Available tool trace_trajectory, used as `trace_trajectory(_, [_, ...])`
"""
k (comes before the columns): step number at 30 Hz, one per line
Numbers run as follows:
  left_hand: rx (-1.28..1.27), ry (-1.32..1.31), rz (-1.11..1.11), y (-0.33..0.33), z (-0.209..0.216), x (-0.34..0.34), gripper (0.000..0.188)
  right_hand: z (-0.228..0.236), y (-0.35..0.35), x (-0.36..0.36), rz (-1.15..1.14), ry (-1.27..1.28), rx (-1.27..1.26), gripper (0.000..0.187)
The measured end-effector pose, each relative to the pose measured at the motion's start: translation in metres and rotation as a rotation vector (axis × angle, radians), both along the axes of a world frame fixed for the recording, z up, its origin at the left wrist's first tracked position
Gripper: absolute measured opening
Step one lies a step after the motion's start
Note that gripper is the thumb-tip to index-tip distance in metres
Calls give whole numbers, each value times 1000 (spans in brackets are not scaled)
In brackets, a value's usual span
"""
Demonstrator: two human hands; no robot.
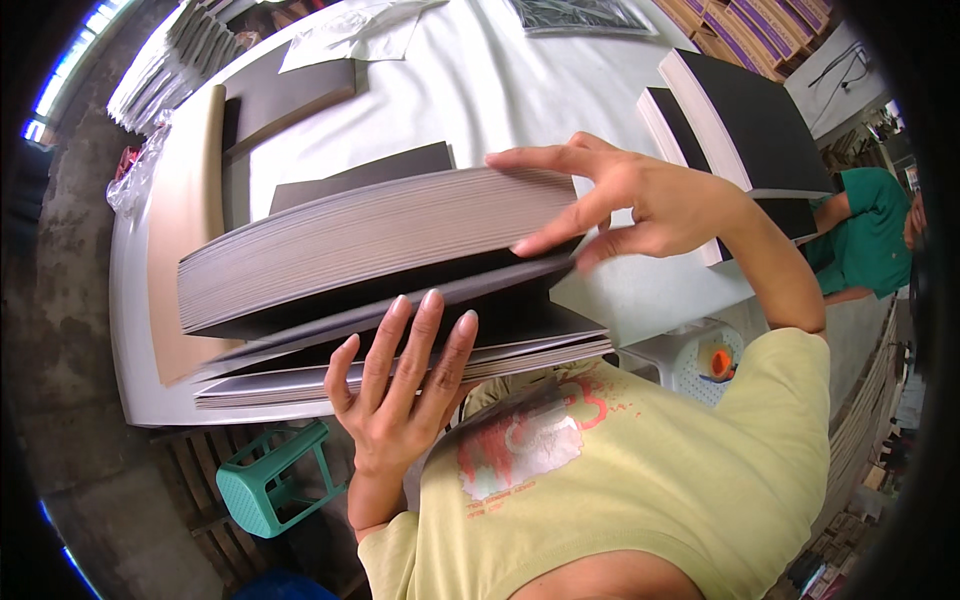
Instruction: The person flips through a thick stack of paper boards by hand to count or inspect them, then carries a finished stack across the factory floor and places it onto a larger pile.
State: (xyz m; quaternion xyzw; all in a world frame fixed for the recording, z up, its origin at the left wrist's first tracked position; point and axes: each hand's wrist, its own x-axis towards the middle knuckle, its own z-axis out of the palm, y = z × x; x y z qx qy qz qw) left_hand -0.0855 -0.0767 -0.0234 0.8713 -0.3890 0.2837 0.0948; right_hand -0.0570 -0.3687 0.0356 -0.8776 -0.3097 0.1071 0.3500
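Note:
A thick stack of black sheets with pale grey edges lies fanned apart over the white-covered table. Several lower sheets sit nearest my body, with dark gaps between them and the upper bulk. My left hand rests against these lower sheets, fingers stretched and spread; its thumb is hidden. At the right end, my right hand grips the upper bulk, one finger along its top and another at its lower edge. The right thumb, slightly blurred, is by a loose middle sheet. Behind the stack, another black sheet shows in part.
Black-covered blocks stand at the table's right. A dark board and clear plastic lie at the far left, near a tan sheet. A green stool is below left; a person in green is at right.

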Motion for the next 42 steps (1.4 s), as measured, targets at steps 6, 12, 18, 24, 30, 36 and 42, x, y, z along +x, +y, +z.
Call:
trace_trajectory(6, [66,-22,-14,2,2,1,48,-1,4,-7,59,-105,-67,31])
trace_trajectory(12, [61,-7,-18,1,4,1,48,-2,5,-9,53,-165,-42,59])
trace_trajectory(18, [58,-39,-15,4,1,-1,48,1,3,-7,65,-104,-27,51])
trace_trajectory(24, [63,-38,-14,2,4,-1,49,-1,2,-9,41,-120,1,44])
trace_trajectory(30, [35,-75,-41,4,-2,0,51,-7,12,-18,-89,-219,64,51])
trace_trajectory(36, [55,-34,-29,2,2,0,52,-18,0,-14,86,-248,45,44])
trace_trajectory(42, [54,-42,-30,3,1,-1,52,-15,2,-15,119,-215,69,37])
